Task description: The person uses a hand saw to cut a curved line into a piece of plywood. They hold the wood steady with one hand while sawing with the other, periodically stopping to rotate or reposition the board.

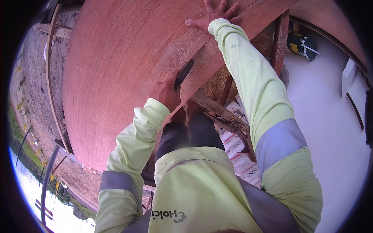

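Black tool [184, 74] gripped in left hand [167, 92], far end unclear, right hand [213, 16], partly cropped, spread on reddish board [116, 73]

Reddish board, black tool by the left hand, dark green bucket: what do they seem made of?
Reddish board: wood, perhaps plywood, with a dull, unpainted-looking face; long grain lines show.
Black tool: plastic or coated metal; its even dark surface leaves that open.
Green bucket: probably smooth plastic, from its rounded, faintly shiny look.

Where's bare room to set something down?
Widest: the reddish board, from left hand out to its left edge. Also pale surface bordered by right sleeve and green bucket. Crowded: around black tool and right hand, sawdust between.
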A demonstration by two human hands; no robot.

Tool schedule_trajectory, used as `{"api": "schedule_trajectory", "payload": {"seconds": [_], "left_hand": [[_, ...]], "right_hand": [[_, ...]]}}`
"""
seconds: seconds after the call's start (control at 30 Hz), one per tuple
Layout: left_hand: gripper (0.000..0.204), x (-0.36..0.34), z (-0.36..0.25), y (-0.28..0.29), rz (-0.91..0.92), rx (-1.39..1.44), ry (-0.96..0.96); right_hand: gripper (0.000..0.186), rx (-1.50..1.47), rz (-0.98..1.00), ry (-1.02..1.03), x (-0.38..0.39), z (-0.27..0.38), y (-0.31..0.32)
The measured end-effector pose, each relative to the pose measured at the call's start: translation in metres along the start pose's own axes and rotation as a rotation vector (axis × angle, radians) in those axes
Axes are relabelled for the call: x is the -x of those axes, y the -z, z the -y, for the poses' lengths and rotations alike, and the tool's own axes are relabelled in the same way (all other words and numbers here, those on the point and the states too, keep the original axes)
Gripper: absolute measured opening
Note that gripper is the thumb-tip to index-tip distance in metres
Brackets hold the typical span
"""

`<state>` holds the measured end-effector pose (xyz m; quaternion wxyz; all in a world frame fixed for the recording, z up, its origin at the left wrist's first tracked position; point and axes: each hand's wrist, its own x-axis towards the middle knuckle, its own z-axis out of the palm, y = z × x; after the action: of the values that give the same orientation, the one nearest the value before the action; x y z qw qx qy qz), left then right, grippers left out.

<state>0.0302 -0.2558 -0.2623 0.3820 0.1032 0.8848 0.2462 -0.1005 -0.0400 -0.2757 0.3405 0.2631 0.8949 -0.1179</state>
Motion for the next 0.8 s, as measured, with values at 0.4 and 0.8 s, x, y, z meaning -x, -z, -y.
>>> {"api": "schedule_trajectory", "payload": {"seconds": [0.4,0.8], "left_hand": [[0.05,0.13,0.028,0.056,0.105,-0.022,0.093],[0.052,0.187,0.032,0.079,0.069,-0.008,0.047]], "right_hand": [[0.111,-0.016,0.071,-0.073,-0.014,-0.009,0.002],[0.108,0.008,0.147,-0.121,-0.006,-0.011,0.016]]}}
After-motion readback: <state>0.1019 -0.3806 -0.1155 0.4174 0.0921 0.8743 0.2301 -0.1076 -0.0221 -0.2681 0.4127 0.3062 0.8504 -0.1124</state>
